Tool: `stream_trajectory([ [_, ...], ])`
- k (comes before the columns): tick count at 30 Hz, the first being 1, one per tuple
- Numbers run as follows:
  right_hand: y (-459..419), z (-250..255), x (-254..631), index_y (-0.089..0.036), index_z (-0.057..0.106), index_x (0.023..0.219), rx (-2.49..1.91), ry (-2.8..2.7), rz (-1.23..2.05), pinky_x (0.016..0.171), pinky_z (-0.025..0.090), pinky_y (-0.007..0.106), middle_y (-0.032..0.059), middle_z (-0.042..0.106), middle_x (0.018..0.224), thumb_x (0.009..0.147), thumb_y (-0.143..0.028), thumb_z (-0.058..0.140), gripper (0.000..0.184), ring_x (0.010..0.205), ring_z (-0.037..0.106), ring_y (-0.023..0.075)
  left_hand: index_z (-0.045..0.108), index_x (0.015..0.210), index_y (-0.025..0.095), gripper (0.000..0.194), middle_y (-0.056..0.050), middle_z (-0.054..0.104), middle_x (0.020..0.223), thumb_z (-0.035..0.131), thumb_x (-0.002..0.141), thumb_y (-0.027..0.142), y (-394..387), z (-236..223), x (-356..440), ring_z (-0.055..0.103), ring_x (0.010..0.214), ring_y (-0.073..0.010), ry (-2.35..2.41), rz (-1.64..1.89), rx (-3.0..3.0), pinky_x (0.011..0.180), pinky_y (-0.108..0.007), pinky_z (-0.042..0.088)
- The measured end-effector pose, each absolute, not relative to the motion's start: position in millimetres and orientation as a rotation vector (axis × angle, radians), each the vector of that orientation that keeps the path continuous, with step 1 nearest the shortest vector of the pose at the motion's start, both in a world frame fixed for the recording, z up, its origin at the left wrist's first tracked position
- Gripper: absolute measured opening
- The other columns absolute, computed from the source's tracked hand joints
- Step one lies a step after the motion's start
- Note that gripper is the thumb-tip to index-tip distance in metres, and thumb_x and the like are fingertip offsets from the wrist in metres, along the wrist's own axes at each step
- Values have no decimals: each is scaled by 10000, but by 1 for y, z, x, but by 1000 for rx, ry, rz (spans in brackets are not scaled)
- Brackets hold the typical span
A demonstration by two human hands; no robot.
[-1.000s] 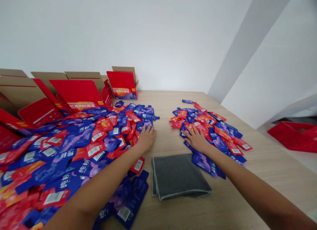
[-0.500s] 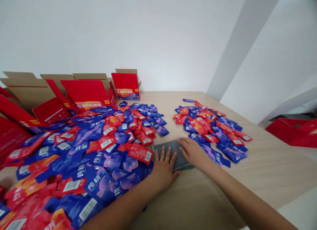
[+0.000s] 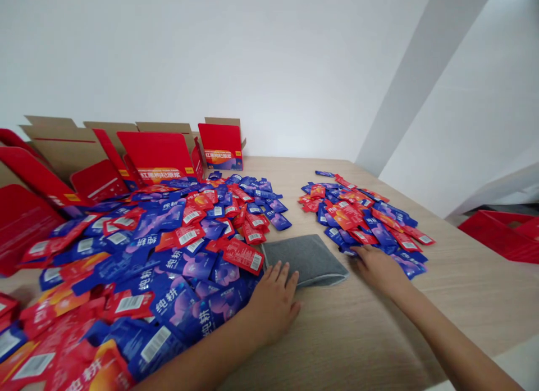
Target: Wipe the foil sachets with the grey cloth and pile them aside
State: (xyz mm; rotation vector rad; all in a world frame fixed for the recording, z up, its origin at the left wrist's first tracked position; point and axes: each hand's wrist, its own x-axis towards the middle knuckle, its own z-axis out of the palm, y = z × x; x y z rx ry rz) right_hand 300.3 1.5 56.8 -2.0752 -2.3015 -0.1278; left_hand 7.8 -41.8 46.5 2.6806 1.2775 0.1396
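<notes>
My left hand (image 3: pixel 277 301) lies spread with its palm down, fingertips at the near left edge of a folded grey cloth (image 3: pixel 305 259); nothing is in it. Beside it, a large heap of blue and red spouted pouches (image 3: pixel 174 259) covers the left of the table. My right hand (image 3: pixel 379 270) is at the near edge of a smaller pouch pile (image 3: pixel 353 211). Its fingers are drawn together on a blue pouch (image 3: pixel 347 249), largely covered by the hand. The cloth lies flat between the two piles.
Open red cartons (image 3: pixel 160 155) with raised brown flaps line the back left, and a smaller red carton (image 3: pixel 221 146) stands to their right. Beyond the right edge of the wooden table (image 3: pixel 467 273) is another red box (image 3: pixel 501 233). A white wall rises behind.
Both hands came in from the piles onto the cloth, which is now farther back and looks smaller. My right hand then moved right, off the cloth to the right pile; my left hand drew slightly nearer.
</notes>
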Motion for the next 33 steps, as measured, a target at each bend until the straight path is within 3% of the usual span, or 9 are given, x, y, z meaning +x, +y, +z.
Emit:
stream_trajectory([
  [5, 1, 85, 259, -263, 625, 1186, -1421, -2323, -77, 1009, 374, 455, 58, 635, 1197, 794, -145, 383, 475, 1147, 537, 244, 452, 1352, 147, 457, -159, 363, 1437, 411, 897, 163, -41, 22, 0, 342, 1322, -287, 1288, 180, 2768, 1043, -433, 346],
  [10, 21, 77, 213, -372, 670, 1088, -1110, -2653, 63, 1065, 223, 573, -21, 522, 1358, 692, -9, 413, 595, 1329, 349, 253, 538, 1264, 88, 422, -188, 470, 1356, 452, 916, 311, -39, 19, 4, 416, 1275, -303, 1364, 245, 2814, 1034, -442, 364],
  [13, 30, 58, 204, -325, 651, 1140, -1193, -2615, 157, 1050, 313, 521, 22, 503, 1376, 715, -2, 405, 587, 1311, 386, 240, 580, 1210, 73, 452, -186, 530, 1298, 405, 938, 389, -39, 19, 6, 472, 1232, -292, 1372, 366, 2824, 1060, -465, 330],
  [16, 30, 35, 196, -192, 527, 1305, -1416, -2348, 98, 1032, 380, 476, 127, 502, 1365, 858, -131, 368, 479, 1265, 448, 255, 612, 1167, 77, 411, -176, 579, 1241, 354, 958, 321, -35, 15, 7, 518, 1189, -282, 1372, 442, 2861, 1042, -472, 357],
  [19, 22, 10, 182, -106, 452, 1354, -1541, -2298, -13, 1039, 350, 537, 194, 407, 1421, 908, -274, 382, 481, 1340, 324, 322, 612, 1164, 72, 381, -183, 581, 1231, 352, 947, 247, -30, 11, 6, 529, 1177, -281, 1344, 431, 2896, 982, -442, 427],
  [24, 14, -3, 181, -151, 434, 1370, -1376, -2465, 14, 1058, 353, 465, 148, 286, 1498, 935, -268, 351, 459, 1386, 229, 270, 588, 1195, 59, 372, -184, 554, 1263, 369, 916, 174, -27, 9, 5, 507, 1199, -277, 1328, 290, 2919, 987, -412, 422],
  [33, 29, 16, 224, -151, 606, 1210, -1541, -2427, -47, 1007, 409, 479, 149, 460, 1393, 849, -121, 388, 423, 1287, 394, 289, 596, 1184, 48, 364, -188, 546, 1271, 393, 926, 204, -29, 14, 6, 506, 1200, -281, 1324, 296, 2887, 983, -395, 422],
])
